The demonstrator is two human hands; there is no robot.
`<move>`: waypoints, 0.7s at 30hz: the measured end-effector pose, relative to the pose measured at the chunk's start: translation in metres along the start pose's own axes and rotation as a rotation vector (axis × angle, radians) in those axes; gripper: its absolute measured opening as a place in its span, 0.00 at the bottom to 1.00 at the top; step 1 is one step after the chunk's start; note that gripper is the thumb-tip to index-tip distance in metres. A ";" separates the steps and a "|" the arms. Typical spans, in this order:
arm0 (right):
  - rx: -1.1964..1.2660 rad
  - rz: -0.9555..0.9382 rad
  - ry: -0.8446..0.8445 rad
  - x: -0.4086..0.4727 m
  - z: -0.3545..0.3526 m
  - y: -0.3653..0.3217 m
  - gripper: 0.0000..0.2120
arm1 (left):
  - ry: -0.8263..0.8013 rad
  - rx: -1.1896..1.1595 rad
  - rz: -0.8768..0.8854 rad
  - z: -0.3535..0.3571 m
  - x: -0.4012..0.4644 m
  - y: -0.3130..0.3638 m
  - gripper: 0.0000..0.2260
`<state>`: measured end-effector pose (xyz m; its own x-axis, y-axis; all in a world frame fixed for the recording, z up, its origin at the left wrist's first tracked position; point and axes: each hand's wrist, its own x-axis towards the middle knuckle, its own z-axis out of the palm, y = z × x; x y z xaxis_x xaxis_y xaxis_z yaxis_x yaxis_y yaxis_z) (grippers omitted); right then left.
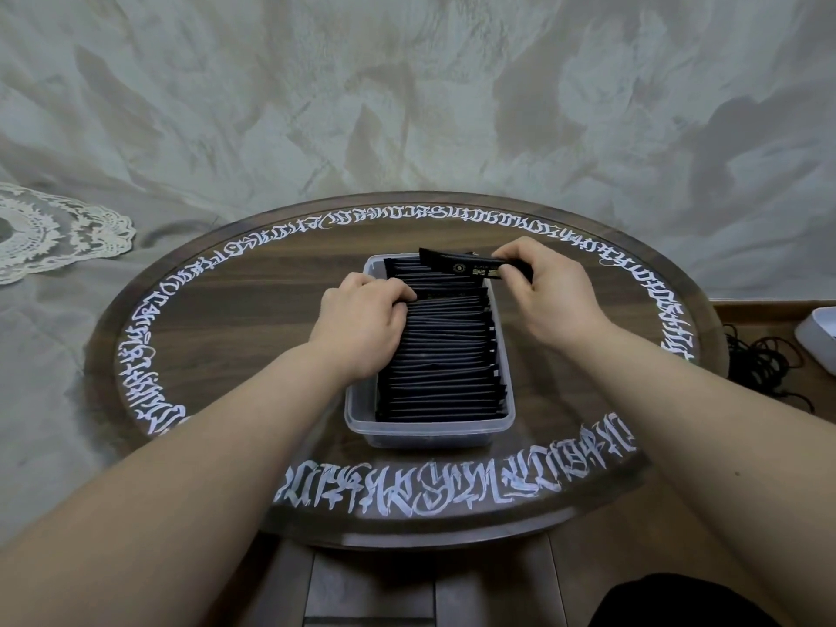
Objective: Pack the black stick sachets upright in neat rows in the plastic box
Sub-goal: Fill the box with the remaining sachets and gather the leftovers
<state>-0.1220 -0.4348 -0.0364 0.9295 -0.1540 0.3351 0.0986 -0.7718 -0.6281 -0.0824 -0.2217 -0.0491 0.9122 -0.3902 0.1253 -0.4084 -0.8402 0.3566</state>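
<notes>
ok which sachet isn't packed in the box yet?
The black stick sachet pinched in the right hand, held flat above the far end of the plastic box. The other sachets stand on edge in a row inside, left hand pressing them.

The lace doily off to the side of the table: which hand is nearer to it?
Left. The left hand rests on the packed sachets in the plastic box, on the lace doily's side; the right hand holds a sachet farther away.

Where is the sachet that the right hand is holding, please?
In the head view the sachet lies crosswise in the right hand, above the far end of the box, just beyond the left hand.
</notes>
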 end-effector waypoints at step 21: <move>-0.190 -0.090 -0.109 0.015 0.014 -0.005 0.09 | 0.037 -0.139 -0.040 0.007 0.002 -0.002 0.12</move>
<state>-0.1037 -0.4242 -0.0385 0.9541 -0.0200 0.2989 0.1232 -0.8833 -0.4523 -0.0802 -0.2237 -0.0562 0.9294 -0.3411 0.1413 -0.3652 -0.7937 0.4864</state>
